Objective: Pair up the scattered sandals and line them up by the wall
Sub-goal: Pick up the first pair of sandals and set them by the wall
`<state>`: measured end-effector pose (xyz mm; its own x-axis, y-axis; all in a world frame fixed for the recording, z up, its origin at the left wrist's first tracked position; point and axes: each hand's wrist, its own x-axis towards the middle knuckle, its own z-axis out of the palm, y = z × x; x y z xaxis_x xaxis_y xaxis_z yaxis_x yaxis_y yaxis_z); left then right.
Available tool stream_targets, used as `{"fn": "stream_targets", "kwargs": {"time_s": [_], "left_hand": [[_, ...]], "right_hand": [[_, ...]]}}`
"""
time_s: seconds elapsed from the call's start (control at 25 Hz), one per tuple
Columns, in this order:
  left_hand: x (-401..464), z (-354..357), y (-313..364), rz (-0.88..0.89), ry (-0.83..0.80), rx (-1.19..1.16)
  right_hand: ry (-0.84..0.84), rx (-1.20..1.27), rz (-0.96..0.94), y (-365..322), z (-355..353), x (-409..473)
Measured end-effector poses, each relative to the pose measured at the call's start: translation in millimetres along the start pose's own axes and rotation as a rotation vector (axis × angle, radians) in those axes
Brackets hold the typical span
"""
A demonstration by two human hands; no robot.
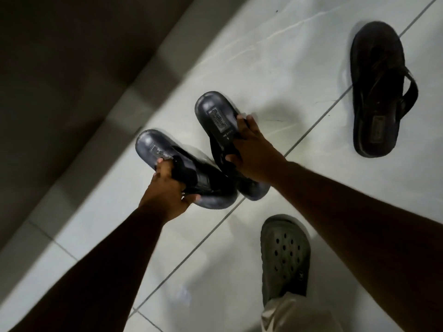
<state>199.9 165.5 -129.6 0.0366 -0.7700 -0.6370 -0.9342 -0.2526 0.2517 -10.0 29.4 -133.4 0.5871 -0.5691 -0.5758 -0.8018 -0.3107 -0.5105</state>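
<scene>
Two matching black slide sandals are held over the white tiled floor near the wall. My left hand grips the left black sandal by its strap, heel end pointing toward the wall. My right hand grips the right black sandal across its strap, a label showing on the footbed. Their toe ends touch or overlap below my hands. A dark brown flip-flop lies alone on the floor at the upper right, apart from both hands.
A dark wall with a pale skirting strip runs diagonally along the left. My foot in a grey perforated clog stands at the bottom centre, with a beige trouser leg above it. The floor is white tile with grey grout lines.
</scene>
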Motion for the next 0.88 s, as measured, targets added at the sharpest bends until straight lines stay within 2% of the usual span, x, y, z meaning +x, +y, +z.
{"fn": "stream_targets", "kwargs": {"time_s": [0.16, 0.32, 0.4, 0.56, 0.88], "left_hand": [[-11, 10, -11, 0.01, -0.074, 0.082], [-43, 29, -11, 0.031, 0.089, -0.05], [-60, 45, -11, -0.02, 0.126, -0.096], [-84, 67, -20, -0.167, 0.113, -0.194], [-83, 61, -37, -0.107, 0.125, -0.135]], "right_hand": [[-0.044, -0.025, -0.133, 7, 2, 3], [-0.122, -0.134, -0.234, -21, 29, 0], [-0.145, -0.179, -0.282, -30, 44, -5], [-0.211, -0.23, -0.319, -46, 58, -7], [-0.233, -0.226, -0.297, -66, 59, 6]]}}
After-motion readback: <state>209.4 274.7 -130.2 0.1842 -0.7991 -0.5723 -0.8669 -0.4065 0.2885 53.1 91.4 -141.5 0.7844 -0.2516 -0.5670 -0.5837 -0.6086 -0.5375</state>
